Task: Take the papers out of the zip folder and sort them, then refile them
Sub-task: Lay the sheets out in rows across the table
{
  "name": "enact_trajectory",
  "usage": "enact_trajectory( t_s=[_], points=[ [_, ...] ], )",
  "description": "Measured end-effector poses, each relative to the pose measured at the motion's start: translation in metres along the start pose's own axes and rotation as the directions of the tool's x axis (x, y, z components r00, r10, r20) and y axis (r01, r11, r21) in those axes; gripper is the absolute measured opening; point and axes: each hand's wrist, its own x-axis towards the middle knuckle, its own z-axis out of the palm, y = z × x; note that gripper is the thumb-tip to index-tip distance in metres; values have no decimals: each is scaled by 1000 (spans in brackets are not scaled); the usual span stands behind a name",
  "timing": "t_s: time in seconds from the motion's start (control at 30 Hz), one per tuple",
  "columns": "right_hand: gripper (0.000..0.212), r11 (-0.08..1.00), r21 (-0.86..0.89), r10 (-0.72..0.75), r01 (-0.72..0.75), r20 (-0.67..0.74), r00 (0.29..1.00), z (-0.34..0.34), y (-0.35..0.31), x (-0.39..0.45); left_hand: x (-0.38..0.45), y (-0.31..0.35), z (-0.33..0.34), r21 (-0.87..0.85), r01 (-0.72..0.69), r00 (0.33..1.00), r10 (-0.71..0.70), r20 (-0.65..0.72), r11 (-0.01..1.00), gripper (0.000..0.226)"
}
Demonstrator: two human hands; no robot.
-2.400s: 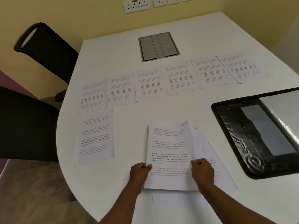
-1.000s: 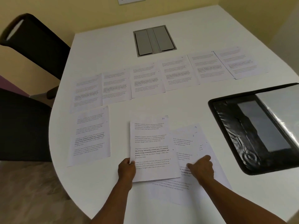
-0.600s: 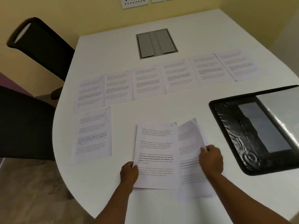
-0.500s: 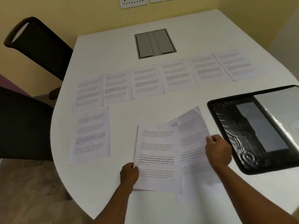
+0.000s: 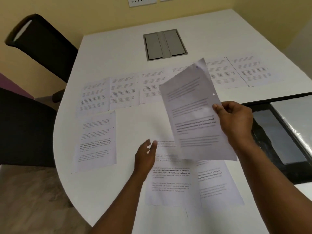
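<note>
A person sorts printed pages at a white table [image 5: 118, 48] in a yellow-walled room, two black chairs [image 5: 38, 41] standing at nine o'clock. From the left: one sheet [image 5: 96, 141] lies alone at about eight o'clock, below a row of sheets [image 5: 125, 89] that runs across the far side of the table toward two o'clock. The left hand [image 5: 146, 157] hovers at the centre with fingers straight and spread, gripping nothing, just over the left edge of the unsorted pile [image 5: 173, 181] at six o'clock. The right hand [image 5: 234, 120] pinches a single lifted sheet [image 5: 192, 112] by its right edge, thumb on the printed face, the page tilted clear of the table. Such paper looks feather-light, limp and easily creased, so an edge pinch near the middle, as here, seems the sensible hold; a corner grip would likely let it droop. The open black zip folder [image 5: 276, 132] waits at three o'clock, its inside showing.
</note>
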Motion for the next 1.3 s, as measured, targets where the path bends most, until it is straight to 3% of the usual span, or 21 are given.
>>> enact_trajectory(
  t_s=[0.07,0.1,0.23,0.4,0.5,0.63,0.83,1.0,1.3],
  points=[
    [13,992,106,59,-67,77,995,18,-4,4,13,22,-8,-262,76,995,-59,75,962,34],
    [14,985,141,79,-94,107,991,29,-4,5,19,27,-13,-308,72,997,-55,62,949,24],
    [18,965,202,128,-168,196,972,78,3,13,44,28,-39,-336,59,993,-91,-81,940,8],
    [24,968,126,172,-216,291,941,142,19,21,73,11,-64,-445,187,964,-250,-86,876,5],
    [18,985,5,165,-174,294,941,180,34,22,89,-3,-73,-308,182,937,-260,-235,934,8],
    [25,981,-185,-4,62,295,955,225,65,24,118,-26,-80,-13,216,901,-205,-382,976,10],
    [29,790,-465,-206,398,411,888,266,100,36,157,-67,-82,382,158,914,12,-406,910,9],
    [36,752,-506,-187,424,452,872,276,97,50,170,-77,-81,520,66,900,174,-400,852,12],
    [60,788,-513,-95,341,445,890,269,107,57,171,-92,-70,579,92,912,165,-376,810,19]
  ],
)
